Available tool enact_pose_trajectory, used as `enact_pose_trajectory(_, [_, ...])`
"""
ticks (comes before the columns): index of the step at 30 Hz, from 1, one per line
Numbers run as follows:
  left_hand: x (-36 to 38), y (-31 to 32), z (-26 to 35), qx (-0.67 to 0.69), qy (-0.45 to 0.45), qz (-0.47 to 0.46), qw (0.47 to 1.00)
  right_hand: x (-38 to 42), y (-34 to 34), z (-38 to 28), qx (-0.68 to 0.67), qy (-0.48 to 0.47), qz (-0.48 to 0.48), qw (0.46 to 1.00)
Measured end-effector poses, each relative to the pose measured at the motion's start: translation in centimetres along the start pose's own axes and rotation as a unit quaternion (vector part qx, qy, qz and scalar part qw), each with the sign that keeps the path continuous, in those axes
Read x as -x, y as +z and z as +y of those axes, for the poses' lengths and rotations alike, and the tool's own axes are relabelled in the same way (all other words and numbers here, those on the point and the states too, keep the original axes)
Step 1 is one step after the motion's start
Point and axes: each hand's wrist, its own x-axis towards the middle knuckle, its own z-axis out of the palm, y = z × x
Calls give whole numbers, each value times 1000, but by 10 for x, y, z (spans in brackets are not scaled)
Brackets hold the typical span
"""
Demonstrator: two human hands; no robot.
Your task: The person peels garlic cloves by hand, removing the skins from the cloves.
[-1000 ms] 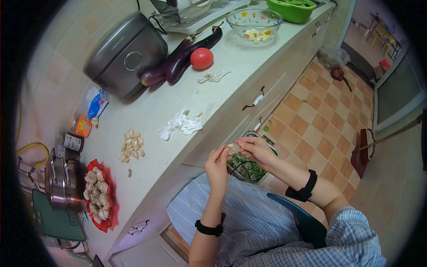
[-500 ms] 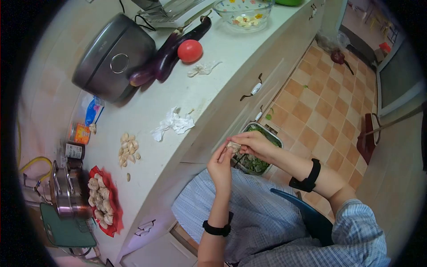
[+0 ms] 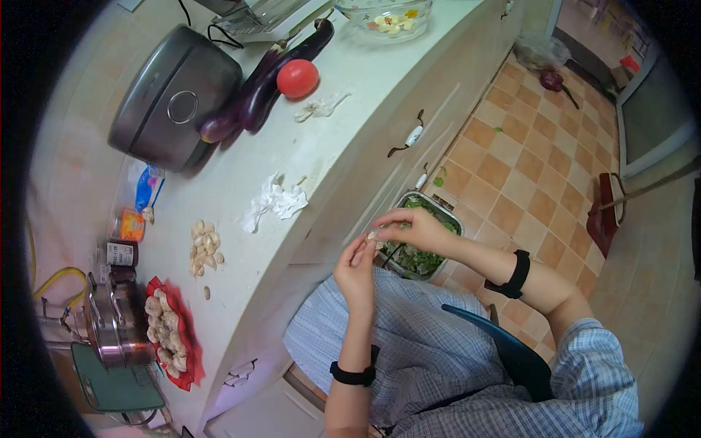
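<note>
My left hand [image 3: 355, 276] pinches a small piece of garlic [image 3: 372, 236] above my lap, beside the counter edge. My right hand [image 3: 416, 232] meets it from the right, its fingers around the same garlic, index finger raised. Below the hands stands a bin [image 3: 420, 252] with green leaves in it. On the counter lie a group of loose garlic cloves [image 3: 204, 247], a red dish [image 3: 188, 343] of garlic bulbs [image 3: 165, 325] and a crumpled white tissue [image 3: 275, 202]. A glass bowl [image 3: 387, 22] at the top holds peeled cloves.
On the counter [image 3: 241, 292] are a dark rice cooker [image 3: 175, 98], two eggplants [image 3: 255, 102], a red tomato [image 3: 298, 78], garlic skins [image 3: 322, 107], a jar [image 3: 121, 253] and a steel pot [image 3: 117, 321]. A red dustpan [image 3: 603, 215] stands on the tiled floor at right.
My right hand has shifted slightly, with its fingers more spread and raised. Less of the garlic shows between the hands. The whole view has moved a little, with counter items farther left.
</note>
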Motion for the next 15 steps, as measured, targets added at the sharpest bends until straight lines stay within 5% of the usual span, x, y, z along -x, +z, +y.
enact_pose_trajectory(3, [3,4,4,-46,12,9,999,9,5,-1,83,-59,-31,994])
enact_pose_trajectory(5, [7,8,11,-68,25,5,997,6,8,6,-62,14,-15,998])
enact_pose_trajectory(15, [6,14,14,-96,55,7,994,4,12,12,-92,-11,4,996])
